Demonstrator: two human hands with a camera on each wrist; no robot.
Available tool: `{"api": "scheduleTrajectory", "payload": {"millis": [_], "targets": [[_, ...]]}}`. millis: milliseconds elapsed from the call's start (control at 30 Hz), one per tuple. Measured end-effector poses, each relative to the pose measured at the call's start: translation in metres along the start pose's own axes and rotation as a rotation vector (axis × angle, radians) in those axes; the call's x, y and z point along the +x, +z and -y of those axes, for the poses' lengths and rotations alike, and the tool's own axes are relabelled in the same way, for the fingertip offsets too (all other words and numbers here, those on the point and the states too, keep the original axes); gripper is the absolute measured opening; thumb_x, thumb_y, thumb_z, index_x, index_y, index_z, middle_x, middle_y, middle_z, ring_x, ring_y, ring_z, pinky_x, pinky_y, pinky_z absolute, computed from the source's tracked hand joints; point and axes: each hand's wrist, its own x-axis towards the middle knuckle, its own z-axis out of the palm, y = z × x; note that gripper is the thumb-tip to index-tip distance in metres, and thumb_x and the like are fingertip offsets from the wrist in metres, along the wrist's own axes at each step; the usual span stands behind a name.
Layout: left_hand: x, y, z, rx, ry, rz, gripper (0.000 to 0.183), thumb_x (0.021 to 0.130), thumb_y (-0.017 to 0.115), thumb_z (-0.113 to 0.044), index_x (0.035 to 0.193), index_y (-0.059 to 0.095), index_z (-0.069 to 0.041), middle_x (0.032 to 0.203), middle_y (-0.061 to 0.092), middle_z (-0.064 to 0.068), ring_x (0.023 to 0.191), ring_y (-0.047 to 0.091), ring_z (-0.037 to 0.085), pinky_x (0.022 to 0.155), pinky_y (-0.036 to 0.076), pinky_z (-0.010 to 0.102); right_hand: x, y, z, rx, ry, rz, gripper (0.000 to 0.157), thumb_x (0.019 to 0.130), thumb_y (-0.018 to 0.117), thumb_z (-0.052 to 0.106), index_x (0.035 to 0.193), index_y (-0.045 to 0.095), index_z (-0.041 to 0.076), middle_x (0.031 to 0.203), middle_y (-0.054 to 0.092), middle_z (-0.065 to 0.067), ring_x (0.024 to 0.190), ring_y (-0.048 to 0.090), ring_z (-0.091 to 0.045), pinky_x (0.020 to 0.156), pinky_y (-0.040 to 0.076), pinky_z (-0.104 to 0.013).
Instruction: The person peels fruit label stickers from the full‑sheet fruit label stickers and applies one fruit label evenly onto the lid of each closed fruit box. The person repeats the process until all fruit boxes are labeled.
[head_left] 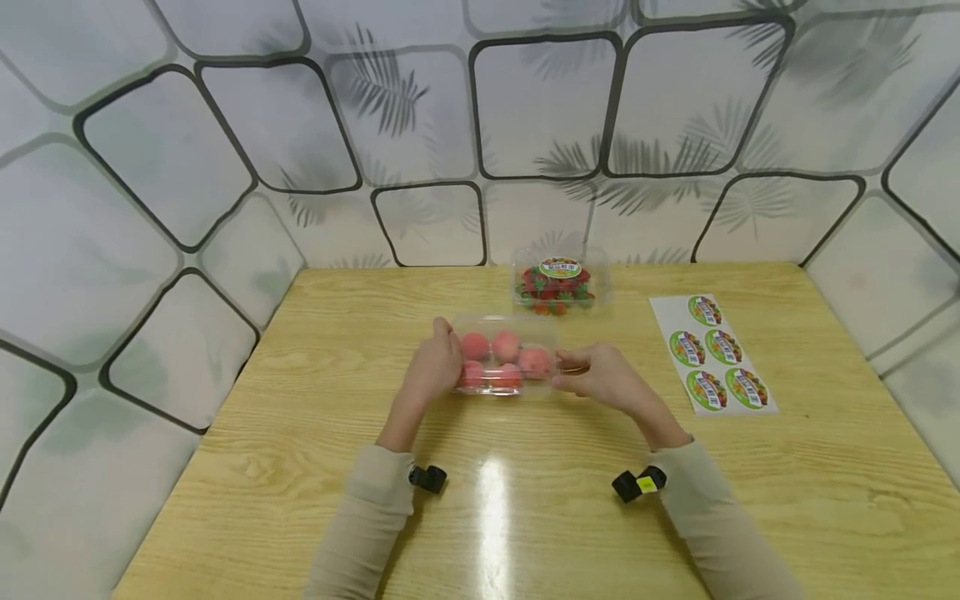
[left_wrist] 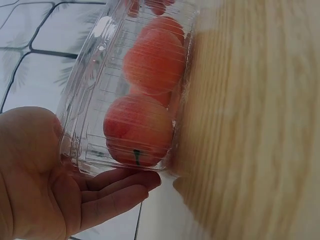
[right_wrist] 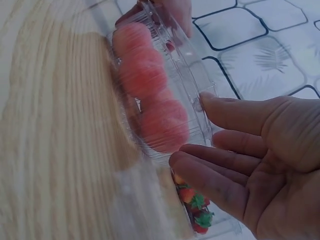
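Clock positions refer to the head view, centred on the clear container (head_left: 495,390), which rests on the wooden table (head_left: 300,467) directly in front of the person, between both hands. Inside it, five pinkish-red round fruits (head_left: 506,346) can be made out; glare and ribbed plastic blur their outlines, and only one green stem (left_wrist: 136,157) shows clearly, in the left wrist view. The left hand (head_left: 437,360) bears on the 9 o'clock end with its fingers extended and side by side; its thumb tip is hard to make out. The right hand (head_left: 603,377) is at the 3 o'clock end, thumb touching the rim, the other fingers extended and slightly parted; finger contact with the end wall cannot be confirmed. Whether the rim is fully latched cannot be told. Between 1 and 2 o'clock stands a second clear container (head_left: 600,279) of strawberries (head_left: 555,287), bearing an oval label (head_left: 560,267) that covers some fruit. At 3 o'clock, well apart, lies a white sheet (head_left: 670,315) with five oval stickers (head_left: 723,347); their lettering is too small to read. Both sleeves (head_left: 360,517) are cut off by the lower frame edge.
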Motion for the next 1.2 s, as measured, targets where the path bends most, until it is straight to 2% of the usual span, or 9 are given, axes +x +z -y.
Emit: {"api": "scheduleTrajectory", "payload": {"millis": [133,267,400,533,767,1200], "targets": [[0.000,0.007,-0.007,0.017,0.017,0.000,0.025,0.107,0.024,-0.024,0.116,0.039,-0.006,0.074,0.058,0.015,0.062,0.055,0.027,0.052,0.044,0.038,-0.006,-0.009,-0.004,-0.020,0.005,0.001,0.054,0.092,0.072,0.018,0.136,0.054,-0.006,0.124,0.064,-0.024,0.093,0.071,-0.027,0.070,0.059,-0.038],[-0.001,0.013,-0.012,0.013,0.033,0.006,0.024,0.107,0.024,-0.024,0.115,0.039,-0.006,0.071,0.058,0.014,0.060,0.056,0.027,0.050,0.043,0.037,-0.011,-0.016,-0.005,-0.042,0.011,0.005,0.053,0.092,0.073,0.018,0.135,0.055,-0.007,0.120,0.066,-0.026,0.085,0.071,-0.023,0.068,0.059,-0.039],[-0.003,0.016,-0.017,-0.009,0.032,0.011,0.023,0.107,0.025,-0.024,0.114,0.039,-0.007,0.069,0.057,0.013,0.056,0.055,0.025,0.047,0.042,0.035,-0.015,-0.021,-0.002,-0.077,0.018,0.017,0.053,0.091,0.073,0.018,0.135,0.055,-0.008,0.116,0.067,-0.026,0.086,0.072,-0.025,0.068,0.059,-0.036],[-0.004,0.019,-0.023,-0.003,0.036,-0.011,0.023,0.107,0.027,-0.023,0.116,0.040,-0.006,0.072,0.058,0.014,0.060,0.056,0.027,0.050,0.043,0.038,-0.018,-0.027,0.001,-0.128,0.006,0.023,0.053,0.091,0.073,0.017,0.133,0.055,-0.010,0.114,0.068,-0.027,0.087,0.072,-0.026,0.067,0.058,-0.033],[-0.007,0.027,-0.034,-0.014,0.026,0.035,0.024,0.107,0.027,-0.022,0.118,0.039,-0.005,0.072,0.058,0.014,0.057,0.054,0.026,0.048,0.042,0.037,-0.025,-0.036,-0.004,-0.159,-0.010,0.043,0.029,0.090,0.074,0.017,0.109,0.072,-0.006,0.132,0.057,-0.028,0.083,0.073,-0.023,0.066,0.058,-0.032],[-0.002,0.040,-0.048,-0.014,0.040,0.013,0.023,0.107,0.027,-0.022,0.115,0.039,-0.005,0.071,0.059,0.014,0.057,0.054,0.026,0.047,0.041,0.037,-0.031,-0.055,-0.005,-0.222,0.008,0.073,0.018,0.091,0.072,0.015,0.098,0.077,0.000,0.134,0.054,-0.029,0.094,0.071,-0.031,0.073,0.058,-0.037]]}}
